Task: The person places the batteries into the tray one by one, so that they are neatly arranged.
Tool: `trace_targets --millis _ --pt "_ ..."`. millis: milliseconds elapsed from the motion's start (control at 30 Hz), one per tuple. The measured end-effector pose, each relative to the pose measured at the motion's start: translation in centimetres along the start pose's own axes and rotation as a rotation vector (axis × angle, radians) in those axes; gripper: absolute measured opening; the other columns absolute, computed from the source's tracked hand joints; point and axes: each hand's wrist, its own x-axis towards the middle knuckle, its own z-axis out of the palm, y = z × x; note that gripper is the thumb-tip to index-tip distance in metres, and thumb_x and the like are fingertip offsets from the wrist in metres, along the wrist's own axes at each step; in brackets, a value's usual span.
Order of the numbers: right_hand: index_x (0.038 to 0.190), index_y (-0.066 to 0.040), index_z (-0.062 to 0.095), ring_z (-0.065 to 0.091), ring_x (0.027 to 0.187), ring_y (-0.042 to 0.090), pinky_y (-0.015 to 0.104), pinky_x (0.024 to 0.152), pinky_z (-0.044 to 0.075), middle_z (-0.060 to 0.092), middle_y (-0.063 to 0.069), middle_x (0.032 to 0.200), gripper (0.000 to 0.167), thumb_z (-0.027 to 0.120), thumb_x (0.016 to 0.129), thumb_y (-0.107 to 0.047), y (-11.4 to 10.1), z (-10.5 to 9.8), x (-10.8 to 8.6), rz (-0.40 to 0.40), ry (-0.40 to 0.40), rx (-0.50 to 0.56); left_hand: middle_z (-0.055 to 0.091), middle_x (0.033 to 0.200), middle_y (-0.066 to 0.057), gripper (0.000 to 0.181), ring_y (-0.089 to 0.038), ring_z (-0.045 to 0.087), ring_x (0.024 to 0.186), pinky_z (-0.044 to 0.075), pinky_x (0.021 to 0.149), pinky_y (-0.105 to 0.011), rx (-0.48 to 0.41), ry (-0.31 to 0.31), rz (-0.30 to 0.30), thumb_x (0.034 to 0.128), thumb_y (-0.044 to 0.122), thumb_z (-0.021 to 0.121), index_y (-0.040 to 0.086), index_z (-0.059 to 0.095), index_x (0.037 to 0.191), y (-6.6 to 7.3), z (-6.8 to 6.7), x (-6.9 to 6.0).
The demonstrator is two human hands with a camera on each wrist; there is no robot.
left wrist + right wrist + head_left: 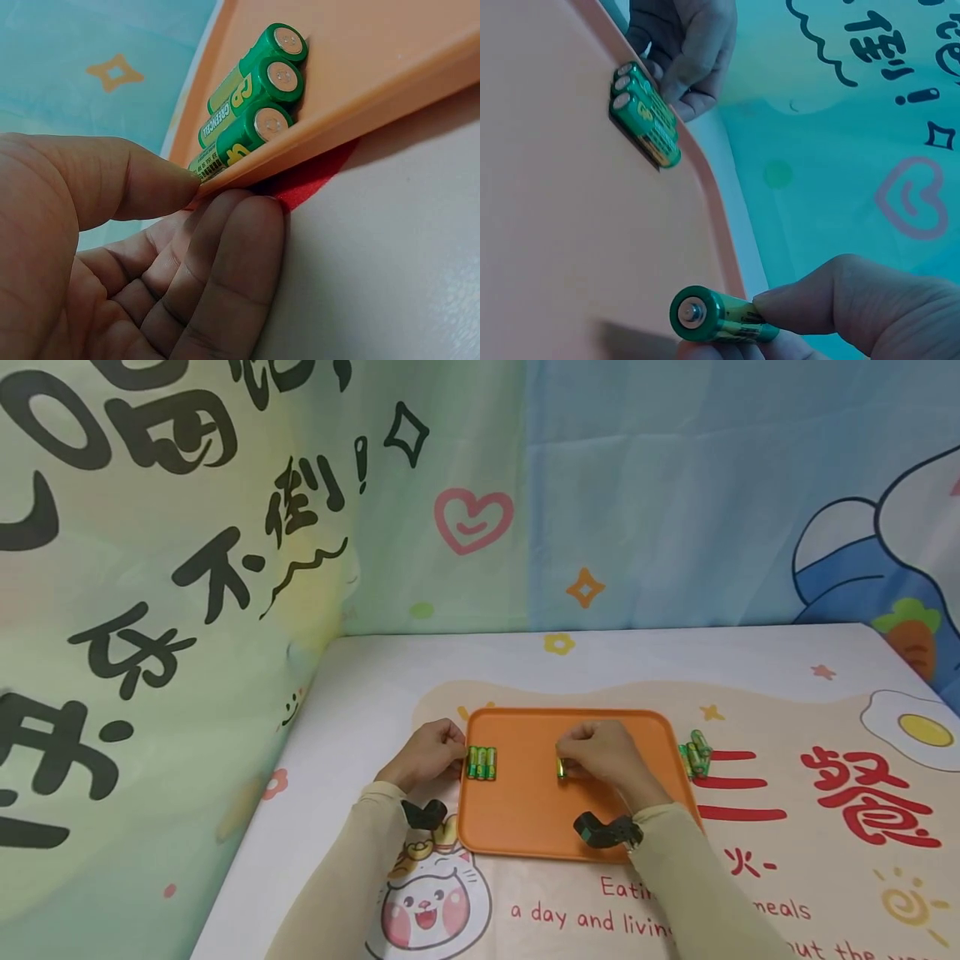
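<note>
An orange tray lies on the table, its left rim pinched by my left hand, thumb above and fingers underneath. Just inside that rim, three green batteries lie side by side; their flat ends face the camera in the left wrist view. My right hand pinches one green battery between thumb and fingers over the middle of the tray. The raised metal terminal of this battery faces the right wrist camera. The head view shows it partly covered by the fingers.
Several more green batteries are heaped just beyond the tray's right rim. The printed tablecloth extends around the tray, with a patterned curtain behind and to the left.
</note>
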Motion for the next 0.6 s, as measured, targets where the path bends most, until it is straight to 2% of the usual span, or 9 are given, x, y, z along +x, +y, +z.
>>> trace_targets --millis 333,600 --pt "0.105 0.003 0.073 0.069 0.086 0.022 0.034 0.077 0.062 0.07 0.012 0.103 0.021 0.066 0.087 -0.007 -0.5 2.1 0.4 -0.007 0.0 0.014 0.062 0.089 -0.008 0.008 -0.018 0.065 0.076 0.058 0.07 -0.03 0.002 -0.001 -0.008 0.0964 0.009 0.062 0.002 0.06 0.102 0.1 0.0 -0.1" --pt "0.103 0.001 0.074 0.069 0.082 0.022 0.035 0.075 0.062 0.071 0.012 0.098 0.02 0.065 0.086 -0.006 -1.0 3.7 0.8 -0.015 0.003 0.007 0.062 0.087 -0.008 0.007 -0.018 0.065 0.075 0.058 0.068 -0.03 -0.002 -0.003 0.0 0.0954 0.007 0.061 0.002 0.06 0.1 -0.1 -0.1 0.0"
